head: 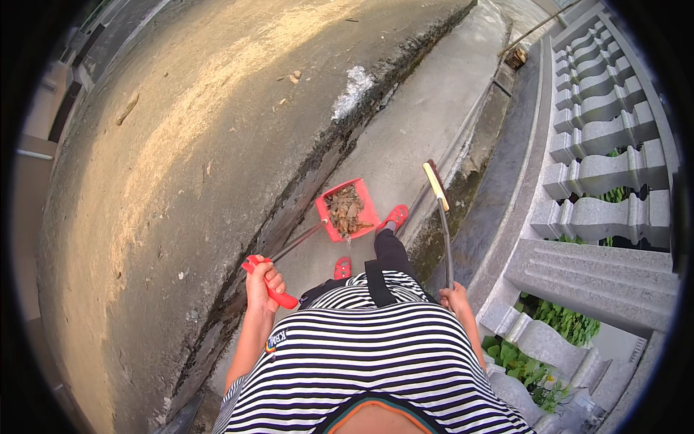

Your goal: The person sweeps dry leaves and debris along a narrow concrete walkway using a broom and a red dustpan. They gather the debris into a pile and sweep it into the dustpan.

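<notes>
My left hand (264,282) grips the red handle (281,295) of a long-handled dustpan. Its red pan (366,199) hangs or rests just ahead of my feet; I cannot tell whether it touches the ground. Dry brown leaves (345,209) are heaped inside the pan. My right hand (454,297) is closed around the dark pole of a broom (447,238). The broom's head (435,184), pale on one side with dark bristles on the other, points away from me beside a narrow pipe.
A raised concrete slab (217,179) with a rough edge runs along the left. A lower concrete path (412,114) leads ahead. To the right lie a channel (488,217) and a stone balustrade (602,168). A long pipe (466,122) follows the path's edge; red shoes (394,216) are on my feet.
</notes>
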Demonstrator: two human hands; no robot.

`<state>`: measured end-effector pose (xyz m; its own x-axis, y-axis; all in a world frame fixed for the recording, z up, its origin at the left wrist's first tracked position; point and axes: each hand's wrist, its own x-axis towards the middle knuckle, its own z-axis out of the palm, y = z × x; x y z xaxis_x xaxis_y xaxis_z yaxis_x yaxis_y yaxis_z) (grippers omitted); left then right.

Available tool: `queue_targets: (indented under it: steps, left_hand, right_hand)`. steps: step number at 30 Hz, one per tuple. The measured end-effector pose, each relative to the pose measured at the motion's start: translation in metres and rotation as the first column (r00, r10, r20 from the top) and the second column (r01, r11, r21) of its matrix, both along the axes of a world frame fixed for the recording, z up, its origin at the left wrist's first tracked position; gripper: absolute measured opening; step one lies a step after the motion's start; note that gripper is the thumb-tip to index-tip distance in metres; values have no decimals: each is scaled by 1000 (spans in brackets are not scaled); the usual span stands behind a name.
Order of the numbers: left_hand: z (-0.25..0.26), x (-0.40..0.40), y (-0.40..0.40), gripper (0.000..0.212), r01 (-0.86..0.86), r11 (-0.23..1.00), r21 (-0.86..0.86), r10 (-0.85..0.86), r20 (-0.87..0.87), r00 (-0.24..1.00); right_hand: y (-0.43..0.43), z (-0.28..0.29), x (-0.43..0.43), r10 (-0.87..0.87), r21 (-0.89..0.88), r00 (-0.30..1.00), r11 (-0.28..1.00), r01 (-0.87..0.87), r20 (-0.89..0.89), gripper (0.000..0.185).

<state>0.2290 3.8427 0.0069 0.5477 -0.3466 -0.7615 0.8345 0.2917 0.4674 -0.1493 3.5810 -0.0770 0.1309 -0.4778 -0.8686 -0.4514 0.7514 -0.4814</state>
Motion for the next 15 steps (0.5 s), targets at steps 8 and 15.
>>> queue_targets:
  steps: [8, 15]
  left_hand:
    - [8, 32, -217, 22, 136, 977, -164, -144, -35, 989]
    - [13, 55, -390, 17, 46, 933, -358, -96, -123, 988]
  right_hand:
    - [-111, -1, -13, -296, 138, 948, 950, 280, 113, 21]
    - [-262, -5, -4, -530, 386, 761, 835, 393, 373, 21]
